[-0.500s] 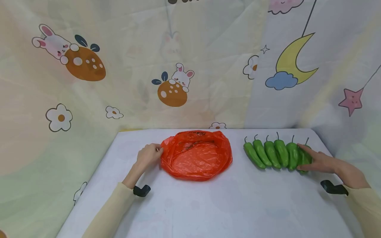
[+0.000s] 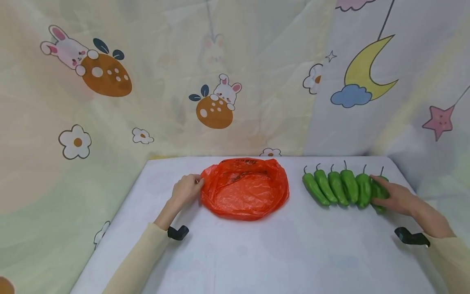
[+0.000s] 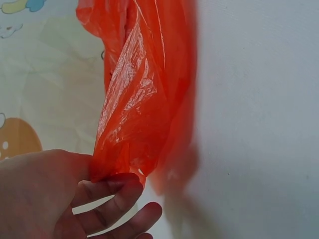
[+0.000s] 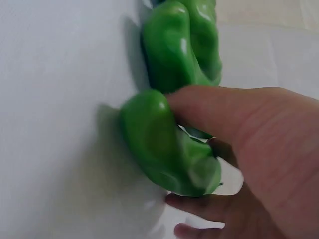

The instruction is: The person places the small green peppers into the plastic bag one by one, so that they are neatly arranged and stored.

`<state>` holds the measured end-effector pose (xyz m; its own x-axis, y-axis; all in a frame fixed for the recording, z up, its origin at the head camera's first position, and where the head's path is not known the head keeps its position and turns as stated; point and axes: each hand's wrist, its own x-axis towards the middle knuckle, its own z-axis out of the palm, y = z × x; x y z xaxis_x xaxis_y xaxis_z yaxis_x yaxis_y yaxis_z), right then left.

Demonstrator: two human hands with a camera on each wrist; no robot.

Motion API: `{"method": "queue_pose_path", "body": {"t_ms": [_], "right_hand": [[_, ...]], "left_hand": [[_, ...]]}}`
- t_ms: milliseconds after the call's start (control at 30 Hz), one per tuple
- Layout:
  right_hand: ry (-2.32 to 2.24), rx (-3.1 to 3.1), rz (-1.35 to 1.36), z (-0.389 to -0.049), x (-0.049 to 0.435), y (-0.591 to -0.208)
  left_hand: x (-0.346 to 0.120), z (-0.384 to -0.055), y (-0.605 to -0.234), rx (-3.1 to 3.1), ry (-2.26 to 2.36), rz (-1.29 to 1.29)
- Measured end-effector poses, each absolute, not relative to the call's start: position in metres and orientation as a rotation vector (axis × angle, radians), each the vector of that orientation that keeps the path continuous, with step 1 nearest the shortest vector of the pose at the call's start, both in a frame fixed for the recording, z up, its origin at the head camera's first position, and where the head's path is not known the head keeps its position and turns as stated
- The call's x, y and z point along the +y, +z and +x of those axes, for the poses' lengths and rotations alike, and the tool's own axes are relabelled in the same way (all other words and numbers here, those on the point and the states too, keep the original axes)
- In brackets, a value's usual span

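A red plastic bag [image 2: 220,210] lies with its mouth spread wide, with dark print along the far rim. My left hand [image 2: 185,190] pinches its left edge between thumb and fingers; the left wrist view shows the film [image 3: 132,114] drawn to a point there. Several long green peppers with thin stems stand in a row [image 2: 350,185] right of the bag. At the row's right end my right hand [image 2: 398,198] grips the last green pepper [image 4: 152,137], thumb on one side and fingers on the other. The hand covers part of that pepper in the head view.
Everything rests on a white table [image 2: 257,253]. A pale printed cloth [image 2: 161,81] hangs behind and at both sides of it. Each wrist wears a black device, one at the left wrist [image 2: 178,232] and one at the right wrist [image 2: 412,237].
My right hand's fingers have drawn in around the end pepper, which now sits slightly tilted. My left hand keeps its pinch on the bag. The head view has shifted slightly.
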<state>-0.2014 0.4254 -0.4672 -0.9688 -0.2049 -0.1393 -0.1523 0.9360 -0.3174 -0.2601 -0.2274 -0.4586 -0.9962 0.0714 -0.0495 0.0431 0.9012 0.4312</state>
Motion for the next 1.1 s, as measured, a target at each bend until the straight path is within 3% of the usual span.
{"method": "queue_pose_path", "body": {"t_ms": [1100], "right_hand": [[-0.498,2.941,-0.334,-0.211,0.424,-0.440]], "left_hand": [[-0.224,-0.261,-0.460,3.003,0.694,0.031]]}}
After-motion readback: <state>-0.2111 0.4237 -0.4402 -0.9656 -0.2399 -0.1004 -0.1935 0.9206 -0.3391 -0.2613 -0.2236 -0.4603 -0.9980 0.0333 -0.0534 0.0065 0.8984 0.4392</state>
